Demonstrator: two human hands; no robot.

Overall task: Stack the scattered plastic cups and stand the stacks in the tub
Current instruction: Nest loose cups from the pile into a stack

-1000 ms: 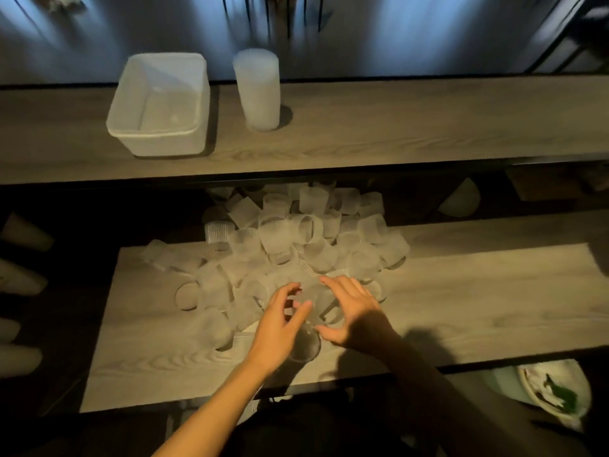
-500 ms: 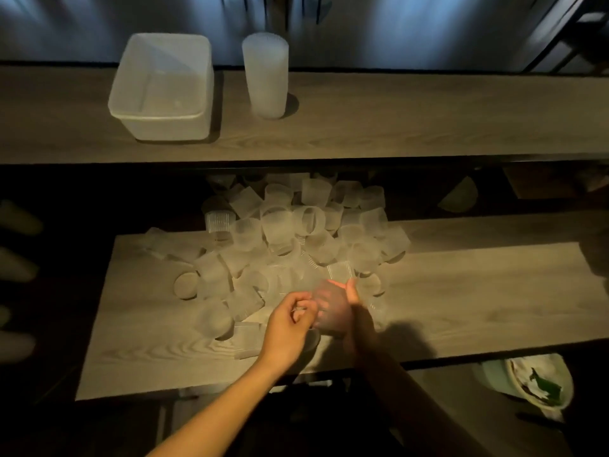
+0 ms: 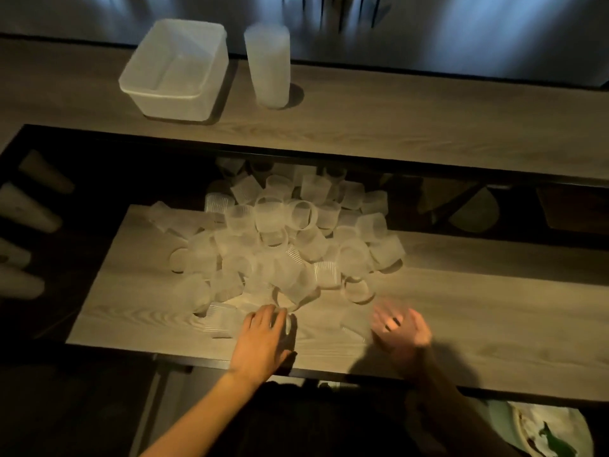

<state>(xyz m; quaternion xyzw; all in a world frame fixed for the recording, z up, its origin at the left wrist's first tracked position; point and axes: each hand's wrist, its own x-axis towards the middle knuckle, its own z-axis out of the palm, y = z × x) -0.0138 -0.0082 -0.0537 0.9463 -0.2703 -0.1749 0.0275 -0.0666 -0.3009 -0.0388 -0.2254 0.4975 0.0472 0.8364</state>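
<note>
Where the near worktop (image 3: 478, 328) meets its front edge, the left hand (image 3: 263, 339) lies palm down with its fingers bent over a covered cup (image 3: 289, 322), of which only a pale sliver shows. To its right, well apart along the same edge, the right hand (image 3: 400, 328) is smeared by motion. A blurred cup (image 3: 356, 325) sits against its fingers, and it cannot be told whether the hand clasps this cup or merely touches it.

Behind both hands, the pile of cups (image 3: 280, 245) spreads from the worktop's middle to its back edge. The cups are translucent and ribbed, and they lie on their sides, upright and overturned, many overlapping.

Beyond a dark gap, the far worktop (image 3: 395, 133) carries the tub (image 3: 145, 90) toward its left end. The finished stack (image 3: 268, 65) stands upright just beside the tub's right wall, outside it.
</note>
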